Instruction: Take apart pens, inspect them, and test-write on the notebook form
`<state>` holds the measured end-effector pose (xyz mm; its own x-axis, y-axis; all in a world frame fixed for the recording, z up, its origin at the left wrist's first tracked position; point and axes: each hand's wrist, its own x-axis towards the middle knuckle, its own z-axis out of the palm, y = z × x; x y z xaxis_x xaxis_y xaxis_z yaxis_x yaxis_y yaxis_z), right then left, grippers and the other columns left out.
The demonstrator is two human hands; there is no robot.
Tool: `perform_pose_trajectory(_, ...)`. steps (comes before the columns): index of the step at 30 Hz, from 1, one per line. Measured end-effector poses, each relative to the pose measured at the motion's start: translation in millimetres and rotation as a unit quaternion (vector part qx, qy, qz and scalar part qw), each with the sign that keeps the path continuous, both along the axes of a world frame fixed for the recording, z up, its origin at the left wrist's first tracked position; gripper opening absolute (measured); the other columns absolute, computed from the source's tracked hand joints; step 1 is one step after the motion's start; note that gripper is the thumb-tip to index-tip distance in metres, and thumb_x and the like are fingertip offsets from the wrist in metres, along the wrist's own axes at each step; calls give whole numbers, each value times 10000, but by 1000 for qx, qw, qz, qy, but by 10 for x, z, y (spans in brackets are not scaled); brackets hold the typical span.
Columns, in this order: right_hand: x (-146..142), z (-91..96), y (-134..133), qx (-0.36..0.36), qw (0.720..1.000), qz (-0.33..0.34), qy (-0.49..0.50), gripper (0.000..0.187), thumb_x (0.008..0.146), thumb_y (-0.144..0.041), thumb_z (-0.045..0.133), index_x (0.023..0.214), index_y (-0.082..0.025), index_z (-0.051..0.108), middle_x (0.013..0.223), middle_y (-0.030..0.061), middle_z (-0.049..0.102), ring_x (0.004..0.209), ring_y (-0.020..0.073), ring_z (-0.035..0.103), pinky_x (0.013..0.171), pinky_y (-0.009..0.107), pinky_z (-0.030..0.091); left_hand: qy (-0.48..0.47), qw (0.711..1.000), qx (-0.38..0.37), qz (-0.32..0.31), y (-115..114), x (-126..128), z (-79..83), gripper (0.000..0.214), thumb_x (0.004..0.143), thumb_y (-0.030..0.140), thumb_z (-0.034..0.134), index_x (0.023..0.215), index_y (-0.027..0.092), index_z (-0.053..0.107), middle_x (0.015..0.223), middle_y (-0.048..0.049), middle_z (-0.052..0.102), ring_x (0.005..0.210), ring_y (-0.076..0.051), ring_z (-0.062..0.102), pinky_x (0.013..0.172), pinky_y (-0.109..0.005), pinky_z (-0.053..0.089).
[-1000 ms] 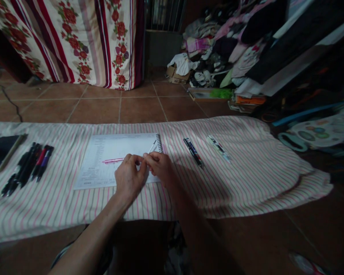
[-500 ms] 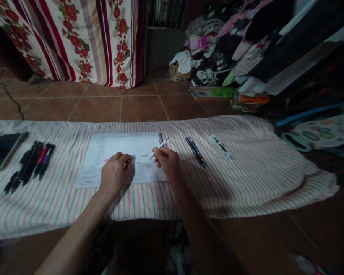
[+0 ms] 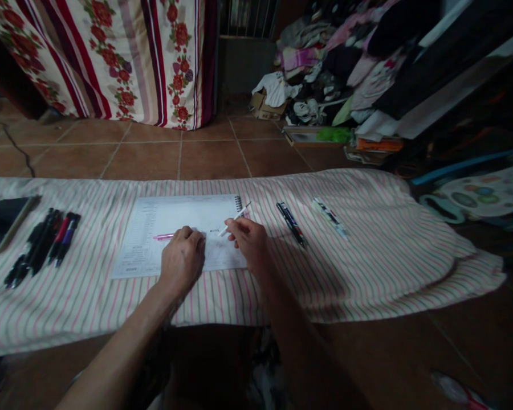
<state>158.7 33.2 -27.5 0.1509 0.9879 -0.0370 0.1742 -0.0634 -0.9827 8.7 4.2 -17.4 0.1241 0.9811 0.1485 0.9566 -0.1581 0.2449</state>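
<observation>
A printed spiral-bound sheet lies on the striped cloth under both my hands. Over its middle, my left hand is closed, fingertips curled down to the paper; whatever they pinch is hidden. Just left of those fingers lies a slim pink pen part. My right hand grips a thin white pen tube between thumb and fingers, slanted, with a narrow dark end pointing up and away. A small dark piece, perhaps a spring, rests on the page between my hands.
Right of the sheet lie a dark pen and a white patterned pen. Several black, red and purple pens sit at the left, beside a phone. The striped cloth covers the low table.
My left hand has moved right and lowered onto the page, covering a small piece that lay there and uncovering more of the pink part. The right hand stays nearly still.
</observation>
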Motion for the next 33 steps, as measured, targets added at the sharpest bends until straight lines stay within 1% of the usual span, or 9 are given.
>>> perform_pose_trajectory(2, 8, -14, 1, 8, 1000, 4, 3, 324, 762, -447, 557, 607, -164, 583, 468, -36, 530, 376, 75, 445, 382, 184, 315, -23, 1000, 14, 9, -7, 12, -3, 213, 861, 221, 448, 872, 180, 656, 889, -75, 585, 821, -212, 554, 644, -299, 429)
perform_pose_trajectory(5, 5, -28, 1, 22, 1000, 8, 2, 331, 764, -459, 557, 614, -166, 589, 474, -38, 524, 399, 81, 463, 391, 184, 320, -104, 994, 23, 17, -11, 13, -15, 180, 847, 246, 474, 850, 176, 640, 894, -69, 587, 803, -199, 562, 668, -301, 433)
perform_pose_trajectory(9, -27, -15, -7, 26, 1000, 6, -4, 328, 766, -459, 563, 615, -170, 600, 476, -39, 526, 414, 83, 482, 404, 181, 338, -202, 979, -2, 30, 7, -14, -49, 157, 838, 256, 467, 826, 181, 604, 847, -44, 610, 687, -163, 560, 647, -300, 425)
perform_pose_trajectory(14, -60, 23, -15, 24, 1000, 7, 17, 313, 769, -445, 566, 625, -171, 612, 512, -26, 574, 430, 80, 506, 410, 171, 364, -288, 957, 2, 44, 37, -28, -102, 138, 819, 276, 484, 789, 180, 579, 794, -42, 612, 692, -168, 562, 645, -300, 421)
perform_pose_trajectory(19, -88, 16, -11, 32, 999, 17, 25, 294, 767, -427, 572, 628, -171, 611, 593, -1, 642, 478, 92, 563, 413, 166, 392, -296, 955, 5, 32, 32, -15, -93, 144, 813, 279, 480, 774, 183, 581, 791, -46, 610, 708, -176, 559, 652, -308, 418)
perform_pose_trajectory(23, -114, 9, -15, 37, 999, 23, 24, 294, 771, -420, 567, 617, -173, 607, 587, 3, 648, 494, 105, 590, 413, 168, 406, -292, 956, 11, 26, 19, -6, -78, 144, 813, 271, 476, 776, 185, 586, 782, -42, 605, 705, -175, 554, 653, -309, 418)
perform_pose_trajectory(33, -128, 51, -24, 28, 999, 23, 16, 295, 774, -414, 559, 613, -172, 608, 546, -5, 630, 445, 93, 555, 418, 177, 406, -294, 955, 6, 26, 16, -5, -88, 124, 827, 257, 471, 791, 193, 571, 798, -30, 589, 706, -164, 553, 649, -296, 420)
